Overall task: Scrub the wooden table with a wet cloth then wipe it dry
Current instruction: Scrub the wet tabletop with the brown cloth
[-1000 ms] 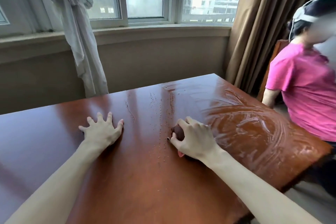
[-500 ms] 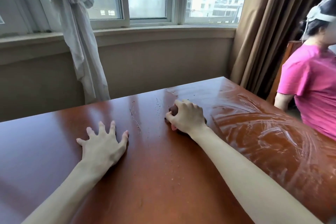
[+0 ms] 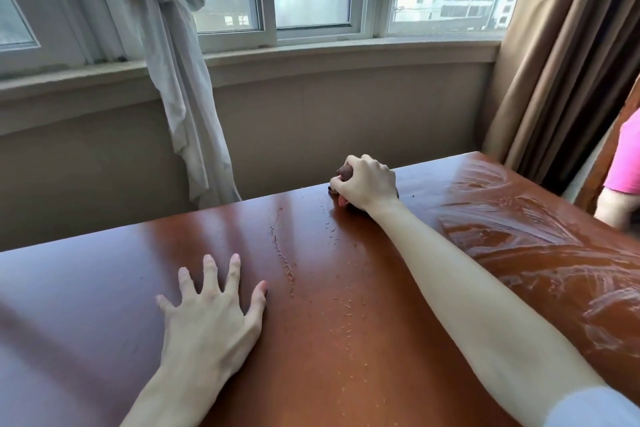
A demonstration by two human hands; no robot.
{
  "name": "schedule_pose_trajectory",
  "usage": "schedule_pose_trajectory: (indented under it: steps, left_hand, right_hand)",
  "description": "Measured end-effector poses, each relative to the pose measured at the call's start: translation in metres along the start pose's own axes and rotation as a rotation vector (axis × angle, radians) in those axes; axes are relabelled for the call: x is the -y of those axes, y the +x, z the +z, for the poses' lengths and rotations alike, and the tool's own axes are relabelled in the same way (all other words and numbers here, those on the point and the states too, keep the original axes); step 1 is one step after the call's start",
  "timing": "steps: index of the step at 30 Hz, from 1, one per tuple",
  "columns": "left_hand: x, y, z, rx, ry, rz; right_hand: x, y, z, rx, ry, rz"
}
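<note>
Head cam: my right hand [image 3: 367, 185] has its fingers balled around the wet cloth [image 3: 345, 170] at the table [image 3: 346, 340] far edge, left hand [image 3: 214, 308] splayed flat, right side's soapy, left half and drying still to go.

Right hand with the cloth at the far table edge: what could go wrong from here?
1. The right hand grips the dark cloth right at the table far edge; another push forward might carry it off the edge.
2. Droplets lie mid-table near the flat left hand; it could slip there.
3. The smeared wet patch on the right may dry streaky.
</note>
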State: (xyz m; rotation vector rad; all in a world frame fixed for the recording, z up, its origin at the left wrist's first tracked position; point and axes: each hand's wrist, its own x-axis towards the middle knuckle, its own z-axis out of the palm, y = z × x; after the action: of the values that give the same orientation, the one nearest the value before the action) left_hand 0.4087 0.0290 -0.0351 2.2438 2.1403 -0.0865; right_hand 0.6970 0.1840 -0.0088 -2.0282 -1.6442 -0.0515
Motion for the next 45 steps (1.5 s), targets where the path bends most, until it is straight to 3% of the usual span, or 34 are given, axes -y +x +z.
schedule_pose_trajectory:
  steps: [5,11,14,18,24,28,39,45]
  left_hand:
    - [-0.002,-0.005,-0.007,0.015,-0.006,0.004]
    - [-0.002,-0.007,-0.01,0.017,-0.021,0.009]
    - [-0.001,-0.005,-0.008,0.006,-0.021,0.016]
    - [0.001,-0.003,-0.003,-0.011,-0.015,0.023]
    - [0.0,-0.001,-0.001,0.002,0.007,0.012]
    - [-0.001,0.0,-0.001,0.019,0.035,0.006]
    - [-0.003,-0.009,-0.014,0.054,-0.006,0.003]
    - [-0.001,-0.006,-0.011,0.044,-0.007,0.024]
  right_hand:
    - [0.008,-0.066,-0.024,0.019,-0.046,-0.073]
    - [0.062,-0.144,-0.025,0.065,0.028,-0.281]
    - [0.089,-0.138,-0.012,0.097,0.063,-0.332]
    - [0.1,-0.081,0.009,0.122,0.066,-0.26]
    - [0.07,0.019,0.026,0.128,-0.008,-0.107]
    - [0.024,0.042,0.019,0.078,-0.042,0.0]
    - [-0.003,-0.139,-0.049,0.076,0.106,-0.331]
    - [-0.029,-0.136,-0.059,0.053,0.095,-0.309]
